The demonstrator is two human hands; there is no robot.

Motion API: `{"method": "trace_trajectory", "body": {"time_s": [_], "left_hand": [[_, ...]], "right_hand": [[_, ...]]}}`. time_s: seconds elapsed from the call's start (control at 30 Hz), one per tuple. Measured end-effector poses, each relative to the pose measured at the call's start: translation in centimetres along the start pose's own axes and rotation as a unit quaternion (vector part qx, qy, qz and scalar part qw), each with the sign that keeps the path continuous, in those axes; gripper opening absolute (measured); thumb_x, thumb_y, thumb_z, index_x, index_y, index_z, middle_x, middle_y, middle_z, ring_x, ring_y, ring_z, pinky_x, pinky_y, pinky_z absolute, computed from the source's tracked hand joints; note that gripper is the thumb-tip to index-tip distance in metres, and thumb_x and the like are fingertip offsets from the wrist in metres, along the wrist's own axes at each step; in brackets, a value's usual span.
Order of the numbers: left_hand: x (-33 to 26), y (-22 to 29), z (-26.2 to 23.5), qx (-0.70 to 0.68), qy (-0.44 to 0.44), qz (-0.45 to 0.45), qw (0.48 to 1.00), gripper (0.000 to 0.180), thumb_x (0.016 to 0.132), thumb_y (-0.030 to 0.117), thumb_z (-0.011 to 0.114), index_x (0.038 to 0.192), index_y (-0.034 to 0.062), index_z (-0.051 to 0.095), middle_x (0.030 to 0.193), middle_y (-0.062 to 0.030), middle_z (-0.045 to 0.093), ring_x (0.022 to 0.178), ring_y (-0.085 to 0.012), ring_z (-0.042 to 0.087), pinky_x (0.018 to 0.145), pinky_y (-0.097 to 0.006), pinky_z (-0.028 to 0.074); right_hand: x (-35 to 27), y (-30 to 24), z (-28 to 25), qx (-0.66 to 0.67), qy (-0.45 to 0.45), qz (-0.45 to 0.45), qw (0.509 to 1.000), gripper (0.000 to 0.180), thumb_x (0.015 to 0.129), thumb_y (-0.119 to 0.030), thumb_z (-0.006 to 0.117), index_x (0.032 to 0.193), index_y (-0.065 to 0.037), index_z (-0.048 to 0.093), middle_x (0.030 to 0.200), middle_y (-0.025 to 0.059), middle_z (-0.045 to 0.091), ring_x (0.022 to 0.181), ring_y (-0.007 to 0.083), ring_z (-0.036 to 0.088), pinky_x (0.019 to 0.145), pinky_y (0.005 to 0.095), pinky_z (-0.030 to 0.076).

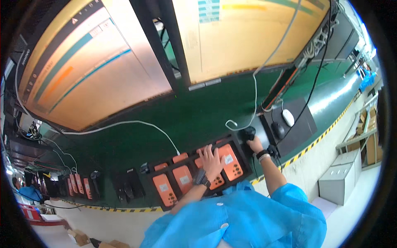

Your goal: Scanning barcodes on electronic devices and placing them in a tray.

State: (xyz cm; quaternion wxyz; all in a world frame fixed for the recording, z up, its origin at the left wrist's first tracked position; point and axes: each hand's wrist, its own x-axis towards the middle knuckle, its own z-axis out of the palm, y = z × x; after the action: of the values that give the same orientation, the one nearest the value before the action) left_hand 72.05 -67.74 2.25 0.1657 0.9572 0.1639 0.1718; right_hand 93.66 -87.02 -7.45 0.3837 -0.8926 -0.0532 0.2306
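My left hand lies with fingers stretched out over a black tray of orange phones, at the edge of one phone. That phone has a pale label and dark round camera spots near its lower end. More orange phones, such as this one and another, lie to the left, with smaller orange pieces above them. Right of the tray, my right hand is closed round a black handheld scanner. My palm and fingers hide part of its handle.
Two large monitors rise behind the green bench. A white cable hangs to the bench. On a dark mat to the right are a white mouse and a black mouse. More orange phones stand at far left.
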Motion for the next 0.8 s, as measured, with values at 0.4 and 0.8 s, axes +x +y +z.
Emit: {"method": "trace_trajectory", "body": {"time_s": [0.4,0.8], "left_hand": [[1.0,0.3,-0.3,0.003,-0.051,-0.016,0.999,0.043,0.079,0.029,0.068,0.111,0.001,0.059,0.138,-0.0227,0.038,0.132,-0.0385,0.032,0.109,-0.063,0.021],[1.1,2.1,-2.5,-0.321,-0.04,-0.096,0.941,0.037,0.084,0.017,0.068,0.11,-0.0018,0.049,0.107,-0.0199,0.058,0.104,-0.0347,0.055,0.089,-0.042,0.044]], "right_hand": [[2.7,-12.7,3.4,-0.08,-0.111,-0.242,0.961,0.037,0.077,-0.005,0.053,0.111,0.002,0.065,0.105,0.0215,0.068,0.103,0.0353,0.064,0.092,0.0396,0.05],[2.2,-14.1,3.7,0.008,-0.173,-0.299,0.938,0.03,0.084,-0.016,0.067,0.108,0.002,0.064,0.09,0.014,0.07,0.082,0.0227,0.067,0.074,0.0347,0.052]]}}
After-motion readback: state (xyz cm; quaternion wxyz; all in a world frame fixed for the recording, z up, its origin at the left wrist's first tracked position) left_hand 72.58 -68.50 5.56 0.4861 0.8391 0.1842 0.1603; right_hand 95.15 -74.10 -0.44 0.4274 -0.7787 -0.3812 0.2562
